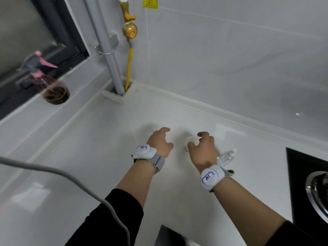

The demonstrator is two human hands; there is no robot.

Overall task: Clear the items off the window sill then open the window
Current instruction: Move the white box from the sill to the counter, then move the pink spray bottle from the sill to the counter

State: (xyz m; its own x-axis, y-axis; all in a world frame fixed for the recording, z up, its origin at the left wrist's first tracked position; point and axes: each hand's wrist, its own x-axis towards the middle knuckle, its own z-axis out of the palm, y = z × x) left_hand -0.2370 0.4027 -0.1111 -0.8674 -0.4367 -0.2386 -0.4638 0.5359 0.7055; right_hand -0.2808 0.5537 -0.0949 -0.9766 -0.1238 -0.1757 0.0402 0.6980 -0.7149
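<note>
On sill (35, 114): one spray bottle (48, 82); on counter (106, 157), perhaps two clear bottles (227, 157).

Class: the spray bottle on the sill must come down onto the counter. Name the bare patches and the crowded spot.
Bare: the counter left of the left hand, up to the sill. Crowded: around the right hand, with a white cup, a clear bottle and the hob.

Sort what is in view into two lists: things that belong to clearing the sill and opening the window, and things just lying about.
Belongs to the job:
- pink-topped spray bottle on the white sill
- dark-framed window
- small white object at the right hand
- left hand

Just there:
- clear plastic bottle lying on the white counter
- brass gas valve
- yellow hose
- grey pipe
- black hob
</note>
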